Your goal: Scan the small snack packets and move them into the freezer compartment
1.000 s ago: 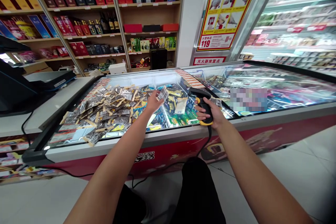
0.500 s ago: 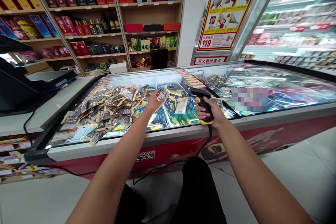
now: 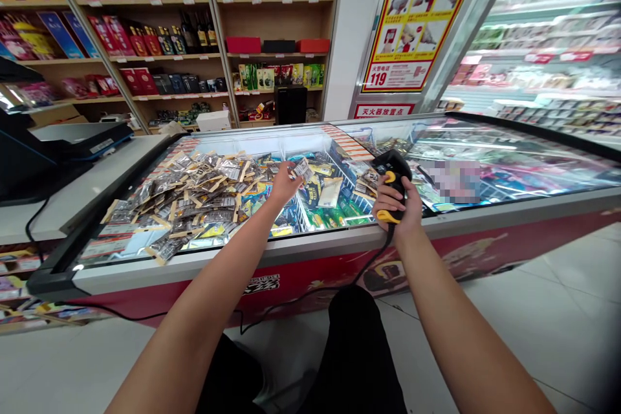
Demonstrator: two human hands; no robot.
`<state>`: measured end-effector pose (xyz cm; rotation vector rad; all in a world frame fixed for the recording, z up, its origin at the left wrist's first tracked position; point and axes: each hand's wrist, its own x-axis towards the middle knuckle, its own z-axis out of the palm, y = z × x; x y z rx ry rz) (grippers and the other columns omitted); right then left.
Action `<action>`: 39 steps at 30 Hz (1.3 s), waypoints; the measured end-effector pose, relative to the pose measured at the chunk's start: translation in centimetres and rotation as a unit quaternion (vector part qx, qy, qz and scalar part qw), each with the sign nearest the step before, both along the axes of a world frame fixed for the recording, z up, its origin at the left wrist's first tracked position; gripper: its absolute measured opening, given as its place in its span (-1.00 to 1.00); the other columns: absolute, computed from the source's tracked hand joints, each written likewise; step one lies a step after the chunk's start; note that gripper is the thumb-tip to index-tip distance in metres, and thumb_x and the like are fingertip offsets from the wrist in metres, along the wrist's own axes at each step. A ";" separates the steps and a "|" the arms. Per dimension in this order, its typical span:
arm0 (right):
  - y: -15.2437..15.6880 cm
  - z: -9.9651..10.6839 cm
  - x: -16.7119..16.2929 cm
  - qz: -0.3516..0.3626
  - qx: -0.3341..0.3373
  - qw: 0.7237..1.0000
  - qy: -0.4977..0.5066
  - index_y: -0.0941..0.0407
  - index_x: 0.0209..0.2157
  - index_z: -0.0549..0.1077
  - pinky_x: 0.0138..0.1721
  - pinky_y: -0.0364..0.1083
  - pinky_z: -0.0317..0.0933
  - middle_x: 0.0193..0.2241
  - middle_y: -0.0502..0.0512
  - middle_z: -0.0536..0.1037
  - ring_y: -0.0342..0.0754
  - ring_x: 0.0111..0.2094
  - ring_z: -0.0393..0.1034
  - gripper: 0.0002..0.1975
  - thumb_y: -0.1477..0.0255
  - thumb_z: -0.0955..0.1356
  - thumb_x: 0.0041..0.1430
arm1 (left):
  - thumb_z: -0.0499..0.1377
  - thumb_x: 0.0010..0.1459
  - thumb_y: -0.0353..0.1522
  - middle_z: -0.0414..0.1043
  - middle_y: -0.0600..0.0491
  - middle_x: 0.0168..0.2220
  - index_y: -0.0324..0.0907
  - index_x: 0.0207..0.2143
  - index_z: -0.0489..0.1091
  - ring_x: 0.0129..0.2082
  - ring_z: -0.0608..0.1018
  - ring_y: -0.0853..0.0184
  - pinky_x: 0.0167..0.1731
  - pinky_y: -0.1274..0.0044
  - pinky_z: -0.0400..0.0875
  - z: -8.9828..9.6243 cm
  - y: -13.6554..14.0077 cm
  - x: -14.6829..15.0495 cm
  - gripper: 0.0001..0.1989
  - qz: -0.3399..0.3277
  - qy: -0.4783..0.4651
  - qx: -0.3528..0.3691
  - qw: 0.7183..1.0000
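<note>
Between the fingers of my left hand point(image 3: 285, 185) is a small snack packet point(image 3: 303, 170), its printed side with a barcode-like label turned up. My right hand point(image 3: 400, 206) is wrapped around the handle of a black and yellow barcode scanner point(image 3: 394, 171), whose head tilts up over the freezer's glass. A black cord point(image 3: 376, 263) hangs from the scanner's handle. Left of my left hand, a heap of similar snack packets point(image 3: 204, 191) with tan edges is spread over the glass lid. Frozen goods in bags point(image 3: 331, 193) show through the glass below.
The chest freezer point(image 3: 310, 244) stretches across in front of me. A counter point(image 3: 104, 168) with a black device point(image 3: 36, 152) stands at the left. Shelves of boxed bottles point(image 3: 177, 29) line the back, beside a red poster point(image 3: 407, 19). The cord runs low before the freezer.
My right hand has shifted slightly right and turned the scanner, so its head now points more upward. The left hand still holds the packet in nearly the same place. The view has shifted slightly.
</note>
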<state>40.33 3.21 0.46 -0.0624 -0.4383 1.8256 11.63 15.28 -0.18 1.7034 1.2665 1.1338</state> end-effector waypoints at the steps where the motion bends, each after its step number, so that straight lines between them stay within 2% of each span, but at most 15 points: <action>1: 0.0 -0.1 0.1 -0.006 0.003 1.000 0.026 0.03 -0.06 0.41 -0.59 -0.25 0.32 -0.59 -0.25 0.37 -0.27 -0.71 0.25 -0.77 0.41 0.45 0.29 | 0.27 0.33 -0.40 0.50 -0.18 0.13 -0.14 0.24 0.30 -0.39 0.66 0.30 -0.40 0.47 0.55 0.0 -0.1 0.8 -0.54 -0.001 -0.016 -0.009 1.000; 4: 0.1 -0.3 0.2 -0.015 -0.012 0.999 0.034 0.02 -0.06 0.38 -0.59 -0.26 0.31 -0.60 -0.26 0.37 -0.27 -0.70 0.27 -0.72 0.47 0.46 0.24 | 0.30 0.31 -0.40 0.50 -0.23 0.20 -0.16 0.28 0.31 -0.24 0.71 0.21 -0.29 0.40 0.63 -0.2 -0.4 3.1 -0.48 -0.044 -0.014 -0.006 0.999; 6: 0.3 -0.3 0.1 -0.020 -0.027 0.999 0.023 0.03 -0.06 0.37 -0.59 -0.26 0.30 -0.60 -0.27 0.37 -0.28 -0.71 0.26 -0.69 0.47 0.47 0.21 | 0.32 0.30 -0.38 0.45 -0.28 0.29 -0.19 0.31 0.32 0.04 0.68 0.06 -0.03 0.30 0.63 -0.4 -0.7 4.1 -0.43 -0.111 0.050 0.037 0.992; 8: 0.4 -0.2 0.0 -0.024 -0.031 0.999 0.022 0.03 -0.05 0.36 -0.59 -0.27 0.29 -0.60 -0.27 0.36 -0.29 -0.71 0.25 -0.69 0.46 0.47 0.21 | 0.32 0.30 -0.33 0.35 -0.31 0.39 -0.22 0.37 0.30 0.35 0.47 -0.07 0.28 0.19 0.43 -0.7 -1.1 4.6 -0.37 -0.169 0.159 0.098 0.968; 10: 0.3 -0.1 0.0 -0.027 -0.032 0.999 0.016 0.04 -0.05 0.36 -0.60 -0.27 0.28 -0.60 -0.28 0.36 -0.30 -0.72 0.24 -0.69 0.45 0.47 0.22 | 0.27 0.33 -0.27 0.21 -0.31 0.48 -0.24 0.42 0.25 0.51 0.22 -0.12 0.45 0.09 0.16 -0.8 -1.5 4.8 -0.33 -0.194 0.267 0.137 0.934; 13: 0.1 0.2 -0.2 -0.043 -0.043 0.998 -0.004 0.04 -0.07 0.39 -0.62 -0.28 0.27 -0.61 -0.28 0.34 -0.29 -0.73 0.20 -0.70 0.44 0.48 0.22 | 0.15 0.41 -0.21 0.06 -0.25 0.55 -0.21 0.48 0.17 0.55 0.11 -0.14 0.48 0.02 0.00 -0.6 -1.9 5.5 -0.34 -0.206 0.362 0.148 0.897; 18: -0.2 0.3 -0.3 -0.050 -0.042 0.998 0.011 0.05 -0.06 0.37 -0.62 -0.28 0.26 -0.61 -0.27 0.33 -0.29 -0.73 0.19 -0.71 0.45 0.47 0.23 | 0.04 0.45 -0.16 -0.02 -0.17 0.58 -0.13 0.51 0.12 0.55 0.09 -0.14 0.47 0.02 0.00 0.0 -2.8 7.4 -0.34 -0.221 0.403 0.160 0.873; 21: 0.1 -0.1 0.0 -0.024 -0.037 0.999 0.028 0.04 -0.03 0.33 -0.60 -0.27 0.25 -0.60 -0.26 0.32 -0.28 -0.71 0.21 -0.70 0.45 0.44 0.25 | 0.07 0.43 -0.17 -0.01 -0.28 0.56 -0.26 0.49 0.16 0.55 0.08 -0.17 0.48 0.03 -0.03 0.5 -2.8 7.3 -0.32 -0.152 0.404 0.196 0.881; 24: 0.6 -0.5 0.5 -0.001 -0.027 0.999 0.039 0.03 -0.03 0.30 -0.59 -0.25 0.22 -0.59 -0.24 0.30 -0.28 -0.71 0.20 -0.73 0.41 0.40 0.30 | 0.16 0.36 -0.17 0.07 -0.36 0.52 -0.29 0.42 0.27 0.53 0.07 -0.28 0.44 -0.06 -0.03 1.2 -1.2 5.0 -0.33 -0.014 0.366 0.215 0.905; 27: 0.8 -0.7 0.8 0.013 -0.029 0.998 0.045 0.03 -0.01 0.29 -0.57 -0.24 0.21 -0.58 -0.24 0.29 -0.29 -0.71 0.16 -0.75 0.38 0.38 0.34 | 0.24 0.28 -0.16 0.24 -0.44 0.42 -0.32 0.34 0.35 0.47 0.12 -0.39 0.37 -0.14 0.06 1.5 1.2 1.4 -0.33 0.122 0.319 0.174 0.924; 29: 0.8 -0.6 0.8 0.019 -0.032 0.998 0.044 0.03 0.01 0.29 -0.56 -0.23 0.23 -0.57 -0.23 0.30 -0.27 -0.71 0.15 -0.75 0.38 0.37 0.36 | 0.29 0.23 -0.17 0.34 -0.47 0.33 -0.34 0.29 0.40 0.43 0.17 -0.42 0.34 -0.15 0.10 1.3 2.5 -0.8 -0.33 0.181 0.287 0.131 0.931; 31: 0.6 -0.5 0.6 0.022 -0.033 0.998 0.039 0.03 0.01 0.30 -0.57 -0.21 0.25 -0.58 -0.22 0.32 -0.25 -0.70 0.17 -0.76 0.38 0.37 0.37 | 0.32 0.19 -0.21 0.38 -0.46 0.29 -0.32 0.24 0.44 0.40 0.20 -0.42 0.33 -0.16 0.12 0.8 3.0 -2.2 -0.39 0.191 0.281 0.120 0.933; 34: 0.4 -0.3 0.4 0.013 -0.039 0.999 0.029 0.01 -0.01 0.32 -0.59 -0.21 0.28 -0.58 -0.23 0.34 -0.24 -0.71 0.20 -0.76 0.41 0.40 0.35 | 0.31 0.19 -0.32 0.38 -0.49 0.26 -0.32 0.18 0.45 0.35 0.25 -0.39 0.30 -0.15 0.13 0.4 2.9 -2.8 -0.48 0.172 0.320 0.124 0.923; 36: 0.3 -0.2 0.3 0.007 -0.040 0.999 0.021 0.01 -0.02 0.34 -0.59 -0.21 0.30 -0.58 -0.24 0.35 -0.24 -0.71 0.23 -0.74 0.44 0.42 0.31 | 0.29 0.20 -0.38 0.41 -0.49 0.21 -0.31 0.14 0.45 0.31 0.30 -0.36 0.29 -0.13 0.14 0.5 2.6 -2.8 -0.54 0.167 0.337 0.117 0.919; 39: 0.2 0.0 0.2 0.008 -0.033 0.999 0.000 0.01 -0.04 0.37 -0.57 -0.20 0.35 -0.58 -0.24 0.38 -0.25 -0.71 0.24 -0.73 0.47 0.44 0.29 | 0.29 0.18 -0.46 0.45 -0.41 0.13 -0.24 0.06 0.46 0.28 0.34 -0.30 0.27 -0.07 0.18 1.0 2.4 -3.0 -0.63 0.160 0.321 0.102 0.928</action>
